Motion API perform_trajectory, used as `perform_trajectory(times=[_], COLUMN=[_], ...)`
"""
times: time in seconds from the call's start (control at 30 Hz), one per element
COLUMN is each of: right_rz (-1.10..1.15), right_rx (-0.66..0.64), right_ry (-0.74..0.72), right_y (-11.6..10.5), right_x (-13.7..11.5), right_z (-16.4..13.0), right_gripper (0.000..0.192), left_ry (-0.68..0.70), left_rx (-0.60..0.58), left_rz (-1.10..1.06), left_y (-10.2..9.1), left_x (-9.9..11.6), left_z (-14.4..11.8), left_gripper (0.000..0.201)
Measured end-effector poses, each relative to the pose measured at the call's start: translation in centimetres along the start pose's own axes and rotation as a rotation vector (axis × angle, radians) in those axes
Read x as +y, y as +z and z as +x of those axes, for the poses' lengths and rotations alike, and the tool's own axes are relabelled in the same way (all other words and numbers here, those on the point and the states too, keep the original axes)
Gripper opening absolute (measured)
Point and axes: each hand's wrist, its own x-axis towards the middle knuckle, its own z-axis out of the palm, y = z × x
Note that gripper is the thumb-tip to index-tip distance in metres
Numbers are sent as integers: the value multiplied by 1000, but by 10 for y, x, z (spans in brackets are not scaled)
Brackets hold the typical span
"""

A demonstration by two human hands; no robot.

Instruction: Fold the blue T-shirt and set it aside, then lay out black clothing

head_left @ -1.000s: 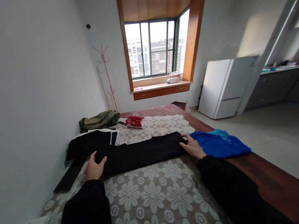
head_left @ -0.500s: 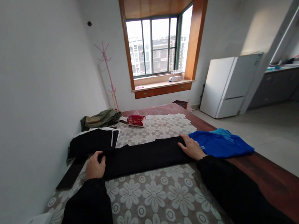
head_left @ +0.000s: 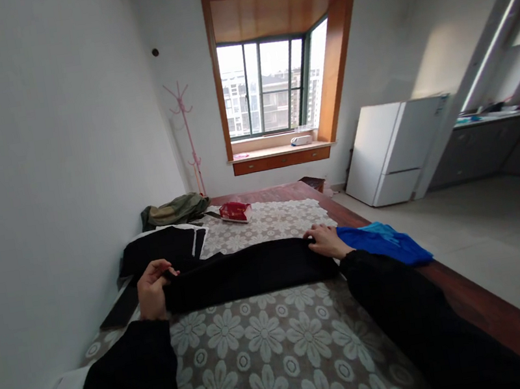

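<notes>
Both your hands pinch folded black garment (head_left: pixel 247 272): left hand (head_left: pixel 151 292), right hand (head_left: pixel 325 241). Soft, limp, light; grip end edges.

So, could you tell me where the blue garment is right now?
The blue garment lies at the table's right edge, just right of the right hand, which grips the black garment.

No text or label is legible anywhere.
</notes>
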Motion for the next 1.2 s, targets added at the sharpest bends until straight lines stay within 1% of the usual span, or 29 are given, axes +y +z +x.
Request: perform_trajectory(times=[0.03, 0.07, 0.17, 0.23, 0.33, 0.37, 0.4, 0.47, 0.5, 0.57, 0.63, 0.7, 0.73, 0.8, 0.83, 0.87, 0.9, 0.93, 1.0, 1.07, 1.1, 1.2], right_rz=[-8, -11, 45, 105, 115, 104, 95, 83, 80, 80, 115, 214, 277, 401, 457, 506, 543, 557, 492, 328, 278, 222], right_rx=[4, 16, 65, 65, 26, 20, 16, 23, 33, 62, 74, 5, -77, -291, -389, -463, -501, -504, -406, -259, -209, -132], right_ry=[-30, -60, -167, -197, -156, -143, -137, -134, -137, -160, -215, -279, -283, -226, -185, -150, -129, -118, -81, 32, 94, 248], right_y=[-10, -19, -36, -38, -31, -28, -26, -28, -33, -48, -71, -96, -108, -127, -133, -135, -133, -127, -107, -80, -67, -34], right_x=[1, 3, 11, 13, 8, 5, 0, -7, -10, -12, -8, -3, 0, 2, 2, 1, -1, -2, -5, -7, -7, -8], right_z=[-2, -5, -21, -29, -30, -27, -23, -17, -17, -25, -48, -84, -105, -141, -153, -160, -160, -154, -128, -89, -69, -22], right_gripper=[23, 19, 20, 28, 49, 52, 51, 37, 30, 23, 21, 17, 19, 26, 30, 35, 39, 43, 47, 40, 35, 22], left_ry=[-21, -42, -86, -94, -74, -69, -69, -77, -82, -94, -118, -156, -184, -262, -301, -333, -350, -346, -285, -218, -202, -195], left_rx=[-13, -32, -102, -148, -196, -211, -224, -239, -241, -240, -243, -297, -356, -515, -582, -618, -617, -586, -481, -401, -374, -298], left_rz=[20, 30, -3, -24, -32, -37, -44, -60, -66, -60, -12, 105, 187, 348, 407, 457, 511, 577, 770, 959, 1011, 1050], left_y=[-5, -10, -25, -32, -37, -37, -37, -38, -40, -48, -61, -79, -88, -103, -108, -111, -111, -108, -95, -76, -67, -46], left_x=[5, 10, 19, 20, 23, 24, 26, 32, 35, 40, 41, 40, 38, 35, 33, 31, 27, 23, 10, -7, -16, -40], left_z=[-5, -11, -31, -45, -59, -63, -65, -70, -72, -76, -78, -76, -74, -66, -59, -52, -42, -31, -7, 18, 28, 50], left_gripper=[21, 16, 7, 6, 6, 8, 10, 14, 15, 16, 16, 16, 13, 2, 4, 8, 12, 16, 28, 39, 40, 38])
